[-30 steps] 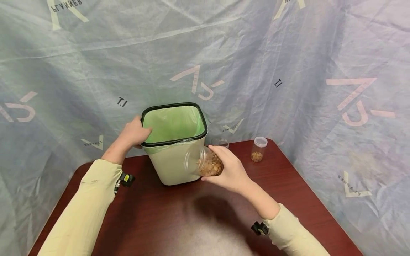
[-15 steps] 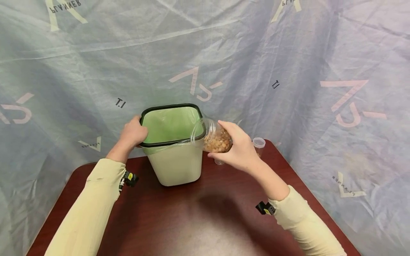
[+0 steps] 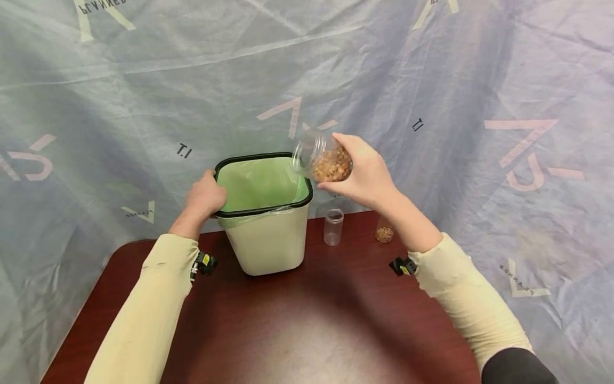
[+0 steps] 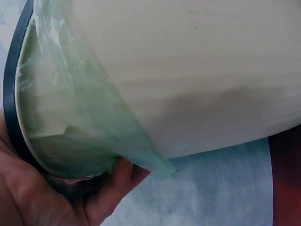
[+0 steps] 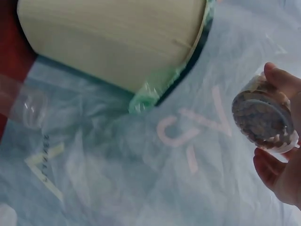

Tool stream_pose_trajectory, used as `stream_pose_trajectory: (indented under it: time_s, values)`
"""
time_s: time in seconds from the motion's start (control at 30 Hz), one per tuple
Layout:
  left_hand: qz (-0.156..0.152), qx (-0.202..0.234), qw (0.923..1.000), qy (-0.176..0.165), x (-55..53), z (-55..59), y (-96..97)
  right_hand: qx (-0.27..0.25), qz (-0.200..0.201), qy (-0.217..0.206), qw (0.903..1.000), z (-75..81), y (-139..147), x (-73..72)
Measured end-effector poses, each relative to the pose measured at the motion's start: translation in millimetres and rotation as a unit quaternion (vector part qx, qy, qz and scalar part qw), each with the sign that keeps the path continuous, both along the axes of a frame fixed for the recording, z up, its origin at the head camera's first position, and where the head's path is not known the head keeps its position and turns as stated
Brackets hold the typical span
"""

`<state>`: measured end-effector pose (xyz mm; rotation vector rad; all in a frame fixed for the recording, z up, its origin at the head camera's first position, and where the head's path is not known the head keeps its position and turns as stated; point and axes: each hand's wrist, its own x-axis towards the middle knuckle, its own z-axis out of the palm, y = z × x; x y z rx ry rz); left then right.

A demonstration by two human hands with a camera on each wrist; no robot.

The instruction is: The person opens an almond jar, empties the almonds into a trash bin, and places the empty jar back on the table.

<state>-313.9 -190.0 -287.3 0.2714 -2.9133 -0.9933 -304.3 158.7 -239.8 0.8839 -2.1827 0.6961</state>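
A cream trash can (image 3: pixel 268 242) with a black rim and a green bag liner (image 3: pixel 259 184) stands on the table. My left hand (image 3: pixel 206 196) grips its rim at the left side; in the left wrist view the fingers (image 4: pixel 120 181) curl under the rim against the bag's edge. My right hand (image 3: pixel 366 170) holds a clear plastic jar (image 3: pixel 331 162) around its base end. Tilted on its side, the jar has its mouth toward the can, over the right part of the rim. Brown nut-like pieces lie in the jar's lower part. In the right wrist view its bottom (image 5: pixel 263 120) faces the camera.
Right of the can stands an empty clear jar (image 3: pixel 333 228). Farther right, another jar (image 3: pixel 385 233) with brown pieces is partly hidden behind my right forearm. The dark red table (image 3: pixel 297 320) ends at a hanging grey-blue cloth (image 3: pixel 192 106) printed with letters.
My right hand has raised the tilted jar from in front of the can to above its right rim. The empty jar has come into fuller view. My left hand keeps its grip.
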Motion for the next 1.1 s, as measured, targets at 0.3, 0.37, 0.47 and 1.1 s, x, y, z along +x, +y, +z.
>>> stream_pose_trajectory:
  time_s: [0.3,0.37,0.47,1.1]
  values:
    - [0.017,0.003,0.9998,0.011,2.5,0.9,3.6,0.075,-0.033,0.014,0.9966,40.0,-5.7,-31.2]
    - [0.020,0.004,0.9997,0.014,2.4,0.2,3.7,0.092,-0.034,0.021,0.9950,45.3,-7.5,-37.7]
    - [0.024,-0.001,0.9996,0.011,2.7,-0.5,4.8,0.113,-0.029,0.027,0.9928,50.7,-10.5,-47.5]
    - [0.014,-0.003,0.9997,-0.020,-1.0,-0.1,15.3,0.194,0.024,0.099,0.9757,42.7,-7.2,-84.6]
